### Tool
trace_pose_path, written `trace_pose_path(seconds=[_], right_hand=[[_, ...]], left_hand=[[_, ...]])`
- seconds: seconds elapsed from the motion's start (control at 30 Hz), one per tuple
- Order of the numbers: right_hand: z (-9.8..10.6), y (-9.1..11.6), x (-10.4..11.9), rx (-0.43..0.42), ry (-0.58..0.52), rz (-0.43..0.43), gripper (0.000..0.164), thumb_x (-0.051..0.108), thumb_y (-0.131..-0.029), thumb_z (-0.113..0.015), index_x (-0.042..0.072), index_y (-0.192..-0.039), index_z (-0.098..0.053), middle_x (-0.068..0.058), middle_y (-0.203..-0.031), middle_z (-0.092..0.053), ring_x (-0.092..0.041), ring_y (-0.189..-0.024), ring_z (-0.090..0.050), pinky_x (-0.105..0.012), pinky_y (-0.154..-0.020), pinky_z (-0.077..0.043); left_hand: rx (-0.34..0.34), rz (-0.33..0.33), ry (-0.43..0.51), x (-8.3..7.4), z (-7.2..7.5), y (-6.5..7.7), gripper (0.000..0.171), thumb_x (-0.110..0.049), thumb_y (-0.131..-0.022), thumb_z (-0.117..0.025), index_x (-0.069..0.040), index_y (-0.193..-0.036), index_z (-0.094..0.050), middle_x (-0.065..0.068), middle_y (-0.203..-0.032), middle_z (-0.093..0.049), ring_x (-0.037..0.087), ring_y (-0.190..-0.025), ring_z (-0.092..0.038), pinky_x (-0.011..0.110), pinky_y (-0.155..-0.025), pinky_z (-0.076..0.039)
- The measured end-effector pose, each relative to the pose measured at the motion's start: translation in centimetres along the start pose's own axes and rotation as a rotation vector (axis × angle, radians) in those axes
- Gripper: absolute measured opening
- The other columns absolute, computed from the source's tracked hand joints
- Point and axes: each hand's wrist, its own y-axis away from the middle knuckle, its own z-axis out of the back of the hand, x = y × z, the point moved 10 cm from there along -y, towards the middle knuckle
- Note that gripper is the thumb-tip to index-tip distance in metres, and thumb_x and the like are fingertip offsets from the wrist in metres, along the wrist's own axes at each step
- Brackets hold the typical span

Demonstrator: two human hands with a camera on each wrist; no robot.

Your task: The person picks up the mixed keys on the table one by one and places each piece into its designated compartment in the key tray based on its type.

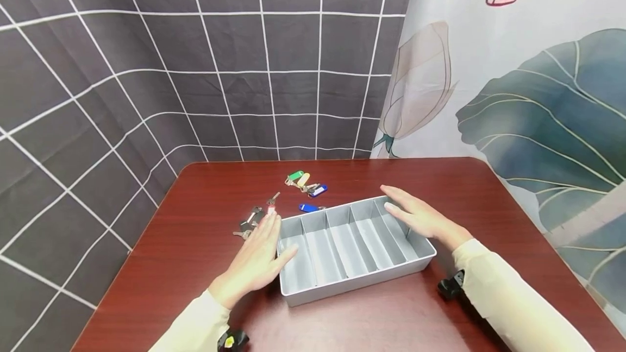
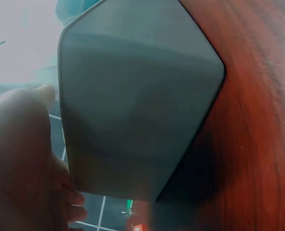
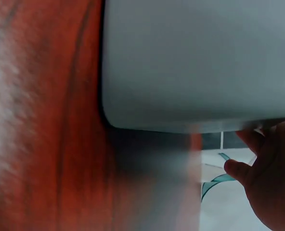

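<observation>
A grey plastic organizer tray (image 1: 362, 284) with several divided compartments lies slightly angled on the table, and no objects show inside it. My left hand (image 1: 259, 257) is at its left end, fingers straight along the outer side and the thumb over the rim. At the opposite end, my right hand (image 1: 420, 219) has its fingers extended over the far right corner. The left wrist view shows the tray's end wall (image 2: 137, 106) beside the hand. In the right wrist view, the fingers lie right at the rim, partly hidden by the tray.
Behind the tray lie keys with a green tag (image 1: 296, 176), a yellow tag (image 1: 304, 180) and blue tags (image 1: 319, 191). Left of it, a red tag (image 1: 271, 209) and several more keys (image 1: 243, 233) lie near my left fingertips. Curtains hang behind the reddish-brown table (image 1: 195, 227).
</observation>
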Motion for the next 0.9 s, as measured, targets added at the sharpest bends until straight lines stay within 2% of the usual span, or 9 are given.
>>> trace_pose_path(seconds=[0.13,0.27,0.43,0.53,0.7,0.9], right_hand=[[-0.2,0.4,0.8,0.003,0.047,0.01,0.06,0.045,-0.1,-0.045,0.015,-0.15,-0.033,-0.011,-0.153,-0.031,-0.032,-0.141,-0.025,-0.056,-0.11,-0.022],[-0.5,1.2,1.7,0.003,0.102,0.035,0.061,0.046,-0.098,-0.048,0.016,-0.15,-0.033,-0.01,-0.154,-0.031,-0.034,-0.144,-0.018,-0.059,-0.11,-0.018],[-0.5,2.1,2.3,-0.027,0.159,0.058,0.065,0.047,-0.097,-0.051,0.013,-0.149,-0.035,-0.007,-0.153,-0.034,-0.032,-0.145,-0.014,-0.056,-0.113,-0.011],[-0.4,2.6,2.4,-0.041,0.172,0.043,0.066,0.049,-0.096,-0.051,0.013,-0.149,-0.035,-0.005,-0.153,-0.034,-0.029,-0.146,-0.013,-0.052,-0.114,-0.008],[-0.2,3.4,2.6,-0.065,0.193,0.029,0.067,0.049,-0.096,-0.052,0.01,-0.148,-0.036,-0.008,-0.152,-0.036,-0.032,-0.145,-0.016,-0.055,-0.113,-0.01],[0.0,3.8,2.8,-0.081,0.186,0.015,0.068,0.048,-0.096,-0.052,0.007,-0.148,-0.036,-0.011,-0.151,-0.036,-0.034,-0.144,-0.016,-0.055,-0.113,-0.011]], left_hand=[[-0.013,0.048,0.003,0.2,0.2,-0.6,0.094,-0.071,-0.091,-0.032,0.001,-0.15,-0.023,0.015,-0.158,-0.014,0.03,-0.145,-0.014,0.053,-0.112,-0.021],[-0.018,0.063,-0.006,0.1,-0.1,-1.0,0.095,-0.072,-0.09,-0.033,0.001,-0.15,-0.024,0.017,-0.158,-0.017,0.03,-0.146,-0.013,0.052,-0.113,-0.02],[-0.016,0.041,-0.043,-0.2,-0.5,-1.3,0.096,-0.073,-0.089,-0.033,0.0,-0.151,-0.022,0.016,-0.158,-0.017,0.031,-0.146,-0.011,0.053,-0.113,-0.018],[-0.013,0.021,-0.057,-0.5,-0.6,-1.4,0.098,-0.075,-0.089,-0.031,0.0,-0.151,-0.022,0.016,-0.158,-0.016,0.032,-0.145,-0.011,0.052,-0.113,-0.017],[-0.003,-0.005,-0.056,-0.9,-0.8,-1.8,0.1,-0.077,-0.087,-0.029,0.001,-0.151,-0.021,0.015,-0.158,-0.017,0.032,-0.145,-0.013,0.051,-0.114,-0.016],[0.001,-0.019,-0.069,-0.8,-1.0,-2.1,0.101,-0.078,-0.087,-0.027,-0.001,-0.152,-0.019,0.013,-0.159,-0.016,0.026,-0.146,-0.012,0.05,-0.114,-0.017]])
